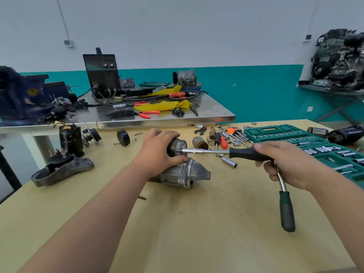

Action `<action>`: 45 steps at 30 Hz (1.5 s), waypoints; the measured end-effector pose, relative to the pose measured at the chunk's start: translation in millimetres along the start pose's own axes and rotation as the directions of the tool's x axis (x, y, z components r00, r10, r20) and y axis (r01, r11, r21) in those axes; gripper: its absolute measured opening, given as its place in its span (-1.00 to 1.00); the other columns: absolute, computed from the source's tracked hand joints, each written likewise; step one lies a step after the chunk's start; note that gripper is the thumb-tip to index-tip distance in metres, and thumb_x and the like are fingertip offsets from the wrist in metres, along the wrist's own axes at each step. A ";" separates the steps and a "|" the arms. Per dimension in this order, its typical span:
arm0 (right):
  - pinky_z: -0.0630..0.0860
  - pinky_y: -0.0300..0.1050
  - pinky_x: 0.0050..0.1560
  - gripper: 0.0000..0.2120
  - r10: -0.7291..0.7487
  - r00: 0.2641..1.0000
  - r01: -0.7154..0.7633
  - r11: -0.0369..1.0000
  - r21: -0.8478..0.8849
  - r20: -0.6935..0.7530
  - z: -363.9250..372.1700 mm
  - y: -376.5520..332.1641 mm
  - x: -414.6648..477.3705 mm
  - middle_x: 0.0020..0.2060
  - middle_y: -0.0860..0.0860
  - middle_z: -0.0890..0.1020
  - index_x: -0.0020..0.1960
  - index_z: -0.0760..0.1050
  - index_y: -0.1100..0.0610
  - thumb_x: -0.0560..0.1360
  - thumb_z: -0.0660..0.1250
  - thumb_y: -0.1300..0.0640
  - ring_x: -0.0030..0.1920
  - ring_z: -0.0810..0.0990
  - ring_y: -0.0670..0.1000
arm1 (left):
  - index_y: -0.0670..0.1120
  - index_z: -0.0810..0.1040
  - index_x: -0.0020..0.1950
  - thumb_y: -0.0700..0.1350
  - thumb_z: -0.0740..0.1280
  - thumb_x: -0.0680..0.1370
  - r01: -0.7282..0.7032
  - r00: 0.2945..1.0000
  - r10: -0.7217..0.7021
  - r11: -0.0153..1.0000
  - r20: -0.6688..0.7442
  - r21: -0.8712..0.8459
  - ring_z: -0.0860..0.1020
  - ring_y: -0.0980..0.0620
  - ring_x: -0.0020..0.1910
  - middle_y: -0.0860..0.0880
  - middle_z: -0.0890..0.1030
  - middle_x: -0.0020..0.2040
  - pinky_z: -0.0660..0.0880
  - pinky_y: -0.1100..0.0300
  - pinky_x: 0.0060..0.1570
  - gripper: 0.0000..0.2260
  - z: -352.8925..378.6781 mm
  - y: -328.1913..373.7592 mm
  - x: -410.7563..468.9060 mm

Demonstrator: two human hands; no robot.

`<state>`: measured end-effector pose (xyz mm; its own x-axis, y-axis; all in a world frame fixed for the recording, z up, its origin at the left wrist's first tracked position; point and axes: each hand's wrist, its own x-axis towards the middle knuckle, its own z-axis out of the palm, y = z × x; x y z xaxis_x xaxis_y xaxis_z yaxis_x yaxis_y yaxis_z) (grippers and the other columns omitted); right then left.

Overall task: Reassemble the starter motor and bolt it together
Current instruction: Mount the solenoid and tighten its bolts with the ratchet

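Note:
The grey starter motor (pixel 185 174) lies on its side in the middle of the yellow workbench (pixel 197 223). My left hand (pixel 157 148) grips its solenoid from above. My right hand (pixel 285 160) holds the black handle of a socket driver (pixel 208 151), whose chrome shaft points left and meets the solenoid's end. The same hand also holds a ratchet (pixel 285 203), whose green handle hangs down toward me.
An open green socket set (pixel 307 146) lies at the right. Loose tools, a spring and a small armature (pixel 200 142) sit behind the motor. A dismantled starter housing (pixel 61 170) and black motor body (pixel 71 138) stand at the left. A steel table (pixel 214 111) lies beyond.

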<state>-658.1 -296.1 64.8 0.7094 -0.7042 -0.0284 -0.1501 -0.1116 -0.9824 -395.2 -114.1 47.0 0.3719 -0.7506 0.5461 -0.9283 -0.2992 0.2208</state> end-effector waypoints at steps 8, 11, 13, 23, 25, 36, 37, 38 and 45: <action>0.22 -0.24 -0.65 -0.71 0.076 0.995 -0.072 0.995 0.068 -0.059 4.7 2.4 8.0 -0.47 0.14 0.50 0.04 0.54 0.23 0.62 0.21 0.00 -0.62 0.26 -0.04 | 0.16 0.40 0.41 0.38 0.28 0.44 0.053 0.998 -0.056 0.987 0.013 0.152 0.35 -0.01 0.31 0.13 0.49 0.34 0.06 0.04 0.34 -0.40 5.3 3.8 4.4; 0.28 -0.24 -0.62 -0.81 0.074 0.997 -0.076 0.991 0.110 0.020 0.8 4.1 7.3 -0.26 0.13 0.52 0.09 0.55 0.18 0.54 0.32 0.11 -0.54 0.36 -0.06 | 0.16 0.38 0.43 0.41 0.24 0.44 0.083 0.996 -0.088 0.971 0.009 0.226 0.36 -0.01 0.31 0.14 0.48 0.35 0.08 0.06 0.24 -0.38 5.2 7.6 2.8; 0.29 -0.27 -0.62 -0.69 0.029 0.996 -0.044 0.980 0.192 0.080 -5.2 5.3 9.3 -0.24 0.08 0.55 0.15 0.53 0.15 0.41 0.36 0.20 -0.53 0.36 -0.08 | 0.14 0.37 0.43 0.43 0.20 0.44 0.101 0.995 -0.103 0.955 -0.006 0.279 0.37 -0.03 0.28 0.13 0.48 0.33 0.11 0.06 0.19 -0.35 6.2 11.3 0.8; 0.23 -0.28 -0.65 -0.66 0.188 0.982 -0.188 0.979 0.073 0.010 -6.9 1.6 37.1 -0.37 0.18 0.59 0.09 0.56 0.26 0.59 0.26 -0.03 -0.62 0.26 -0.08 | 0.05 0.48 0.26 0.52 0.23 0.32 -0.070 0.995 0.040 0.928 0.091 0.365 0.45 0.00 0.08 0.08 0.54 0.10 0.32 0.10 0.14 -0.28 -11.0 12.6 3.1; 0.22 -0.31 -0.66 -0.67 0.256 0.966 -0.257 0.960 0.110 0.017 -5.4 8.1 43.5 -0.38 0.14 0.58 0.08 0.55 0.24 0.58 0.26 -0.03 -0.62 0.26 -0.10 | 0.05 0.42 0.34 0.49 0.29 0.30 -0.110 0.967 0.041 0.958 0.253 0.266 0.48 0.01 0.09 0.07 0.51 0.13 0.42 0.12 0.03 -0.24 -24.1 5.5 8.2; 0.47 -0.19 -0.02 -0.65 -0.282 0.959 0.179 0.537 -0.825 0.024 66.3 -4.4 46.9 -0.01 -0.22 0.59 0.20 0.47 -0.11 0.48 0.29 -0.22 -0.03 0.50 -0.17 | 0.04 0.39 0.06 0.52 0.33 0.24 -0.152 0.920 -0.019 0.904 0.392 0.399 0.49 0.02 -0.15 0.07 0.53 -0.12 0.45 0.11 -0.17 -0.33 -32.5 -3.3 20.4; 0.43 -0.28 -0.04 -0.50 -0.255 0.955 0.280 0.619 -0.734 0.150 82.8 -13.4 42.2 0.01 -0.33 0.53 0.26 0.39 -0.19 0.38 0.30 -0.33 -0.01 0.49 -0.27 | 0.05 0.40 0.04 0.51 0.35 0.22 -0.145 0.908 -0.030 0.914 0.418 0.380 0.49 0.04 -0.16 0.09 0.53 -0.14 0.46 0.11 -0.18 -0.36 -34.0 -4.0 21.7; 0.41 -0.32 -0.06 -0.35 -0.210 0.939 0.341 0.657 -0.672 0.271 101.4 -19.8 38.9 0.01 -0.38 0.48 0.30 0.30 -0.24 0.27 0.30 -0.42 0.00 0.49 -0.31 | 0.07 0.41 0.02 0.49 0.37 0.20 -0.139 0.896 -0.041 0.920 0.442 0.366 0.48 0.07 -0.19 0.11 0.52 -0.16 0.46 0.12 -0.21 -0.38 -35.3 -3.8 23.3; 0.57 -0.07 -0.07 -0.40 -0.200 0.895 0.440 0.547 -0.712 0.399 141.2 -11.2 54.3 -0.08 -0.16 0.56 0.19 0.39 -0.07 0.29 0.40 -0.36 -0.10 0.55 -0.11 | 0.08 0.45 0.01 0.47 0.37 0.18 -0.107 0.875 -0.101 0.914 0.474 0.391 0.46 0.13 -0.24 0.10 0.53 -0.21 0.53 0.09 -0.18 -0.39 -33.0 -2.0 32.5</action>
<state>-520.7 -234.1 48.2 0.9395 -0.3282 0.0978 -0.2604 -0.8703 -0.4180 -381.2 -118.5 91.1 0.4177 -0.9057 0.0728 -0.8890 -0.4239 -0.1728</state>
